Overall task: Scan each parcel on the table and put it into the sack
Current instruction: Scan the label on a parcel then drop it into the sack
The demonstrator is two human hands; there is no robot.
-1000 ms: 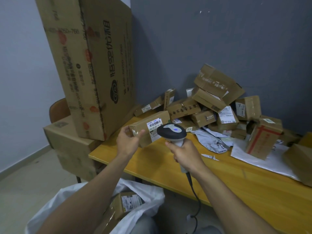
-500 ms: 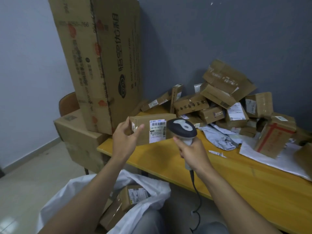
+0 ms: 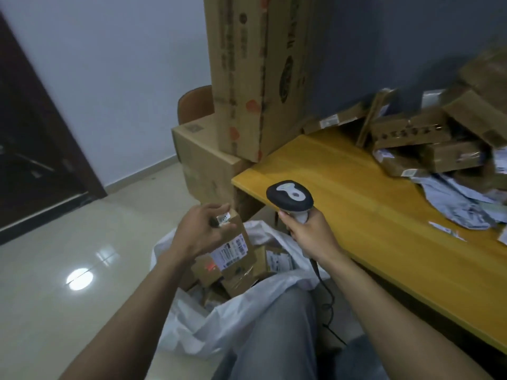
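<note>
L hand [image 3: 202, 232] gripped a small parcel [image 3: 236, 249] by its top end, right over the open white sack [image 3: 233, 322] below. R hand [image 3: 311, 233], just beside, was wrapped round the scanner [image 3: 290, 196] handle. Step, prob.: drop-in. Next: loosen the fingers, then reach for the parcel pile [image 3: 411, 133] far right on the yellow table [image 3: 370, 229]. Tiled floor [image 3: 68, 242] to the left, dark door [image 3: 27, 133] beyond.

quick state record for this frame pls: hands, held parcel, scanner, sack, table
left hand: grips a labelled parcel by its top end
parcel position: tilted, over the sack's mouth, not yet released
right hand: holds the scanner by its handle
sack: white, open on the floor, other parcels inside
table: pile of parcels by the wall
</note>
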